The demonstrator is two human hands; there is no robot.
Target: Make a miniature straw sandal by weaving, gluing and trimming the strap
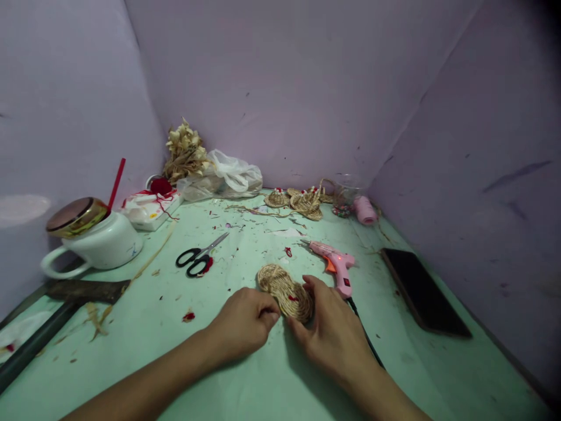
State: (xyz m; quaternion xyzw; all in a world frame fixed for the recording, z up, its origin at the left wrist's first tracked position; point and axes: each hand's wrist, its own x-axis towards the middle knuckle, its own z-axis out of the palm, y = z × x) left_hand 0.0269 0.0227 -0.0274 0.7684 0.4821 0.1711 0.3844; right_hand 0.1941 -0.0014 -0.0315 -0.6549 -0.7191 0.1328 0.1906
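Note:
A small woven straw slipper [280, 289] lies in front of me, with a bit of red on its nearer end. My right hand [335, 327] grips that nearer end between thumb and fingers. Beside the slipper's left edge, my left hand [249, 321] is closed with the fingertips pinched together; what they hold, if anything, is hidden. Just beyond my right hand lies a pink glue gun [333, 260] with an orange trigger and a lit switch. Black-handled scissors [201, 255] rest open-bladed or nearly so to the left; a red scrap [288, 252] sits farther back.
Far back are several finished straw slippers [307, 202], a clear cup [347, 190], a pink thread spool [365, 210], a plastic bag [232, 175] and dried flowers [184, 152]. A white mug [109, 242] and hammer [83, 290] stand left, a phone [425, 292] right. Walls enclose the table.

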